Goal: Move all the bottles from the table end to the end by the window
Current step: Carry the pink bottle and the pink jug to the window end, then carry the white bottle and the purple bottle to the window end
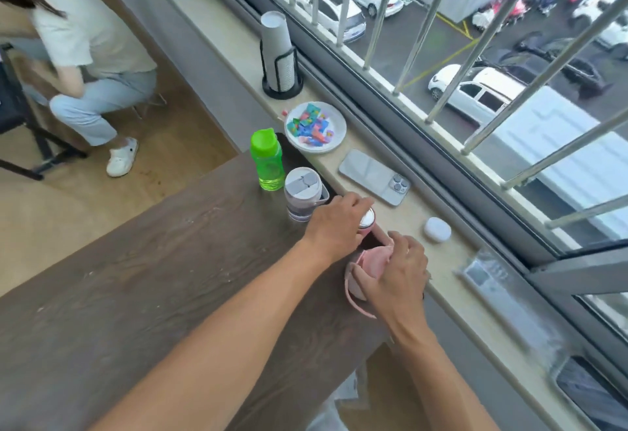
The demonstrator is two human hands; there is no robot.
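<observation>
Both forearms reach in from the near edge over the dark wooden bench (142,277). Right hand (396,274): grip closed around a pink bottle (368,262) with a loop handle, standing at the bench edge beside the window sill (448,281). Left hand (334,225): grip wrapped over the top of a second pink bottle (367,223) with a pale cap, just beyond the first. Whether either bottle is resting on the bench or lifted cannot be told.

Next along stand a clear bottle (303,194) with a white lid, then a green bottle (267,160), both upright at the window end.

Progress, as judged: 2 bottles placed, 2 in hand at the destination. The far bench end is out of view, so any remainder cannot be confirmed.

Clearances: the 4 bottles crowd the sill-side edge in a row. The sill carries a phone (373,175), a small white case (437,229), a plate of sweets (315,127) and a cup stack (277,53). Open bench lies to the left.
</observation>
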